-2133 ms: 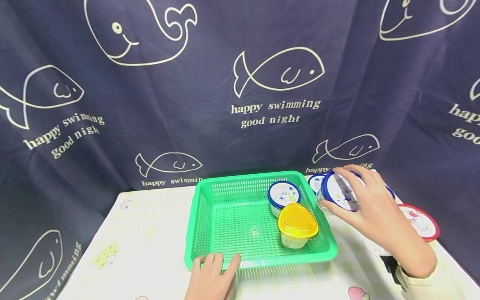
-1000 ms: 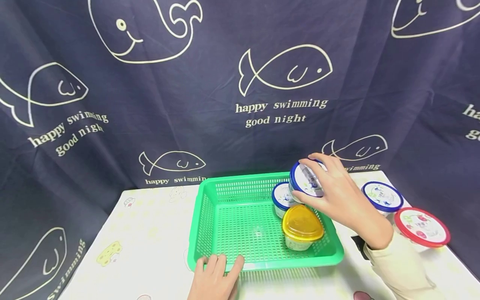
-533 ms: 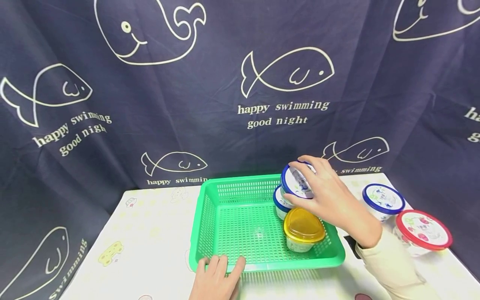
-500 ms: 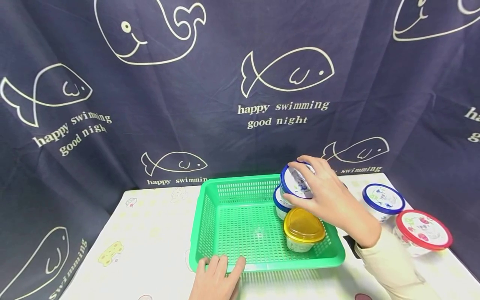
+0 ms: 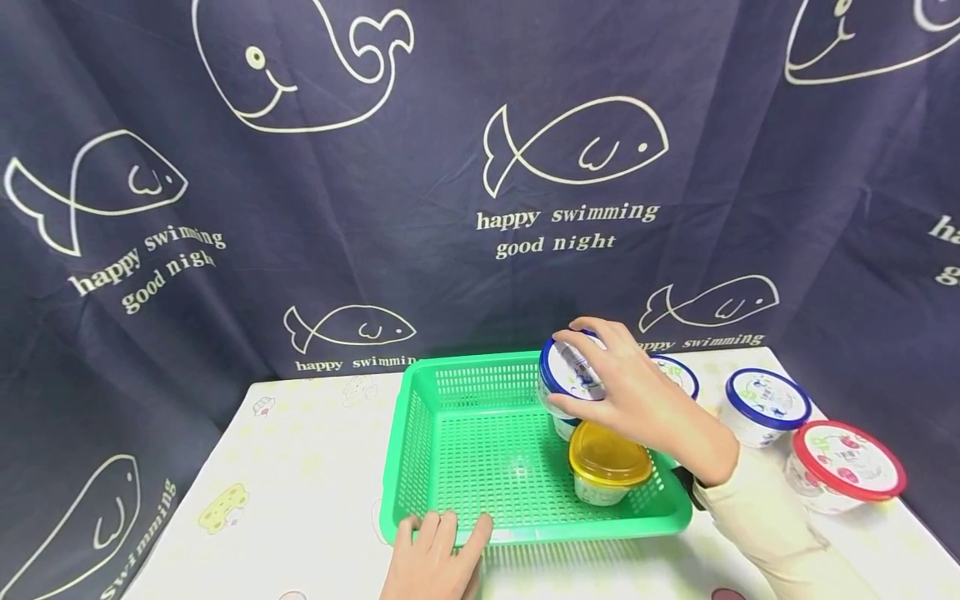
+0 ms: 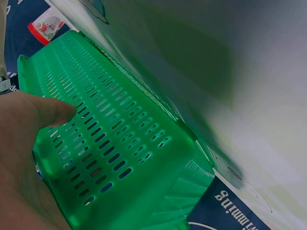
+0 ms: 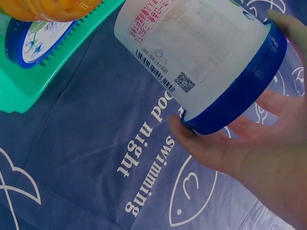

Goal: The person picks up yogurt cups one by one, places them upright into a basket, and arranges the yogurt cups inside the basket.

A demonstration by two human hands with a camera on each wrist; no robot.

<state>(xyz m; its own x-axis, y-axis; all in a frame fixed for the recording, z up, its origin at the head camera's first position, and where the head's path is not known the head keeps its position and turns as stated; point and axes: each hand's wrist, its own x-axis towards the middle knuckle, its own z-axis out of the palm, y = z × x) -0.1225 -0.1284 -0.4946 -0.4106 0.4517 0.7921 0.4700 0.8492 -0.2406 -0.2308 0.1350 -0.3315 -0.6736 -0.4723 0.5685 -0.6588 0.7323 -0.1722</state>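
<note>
My right hand [image 5: 630, 387] grips a white tub with a blue lid [image 5: 562, 375] around the lid's edge and holds it tilted over the right back of the green basket [image 5: 525, 532]. Its barcoded side faces the right wrist view, lid toward the palm [image 7: 196, 62]. Below it a second blue-lidded tub [image 5: 564, 428] is mostly hidden. In front of that, inside the basket, is a tub with a yellow lid [image 5: 609, 454]. My left hand [image 5: 433, 557] holds the basket's near rim at the left, its thumb on the slotted outer wall [image 6: 108, 139].
To the right of the basket stand a blue-lidded tub [image 5: 767, 400] and a red-lidded tub [image 5: 849, 461]. Another blue lid [image 5: 677, 375] shows behind my right forearm. A dark blue curtain [image 5: 442, 275] with fish drawings hangs behind the patterned table [image 5: 300, 475].
My right hand has carried the blue-lidded tub leftward from the table's right side to over the basket. The left hand still holds the rim.
</note>
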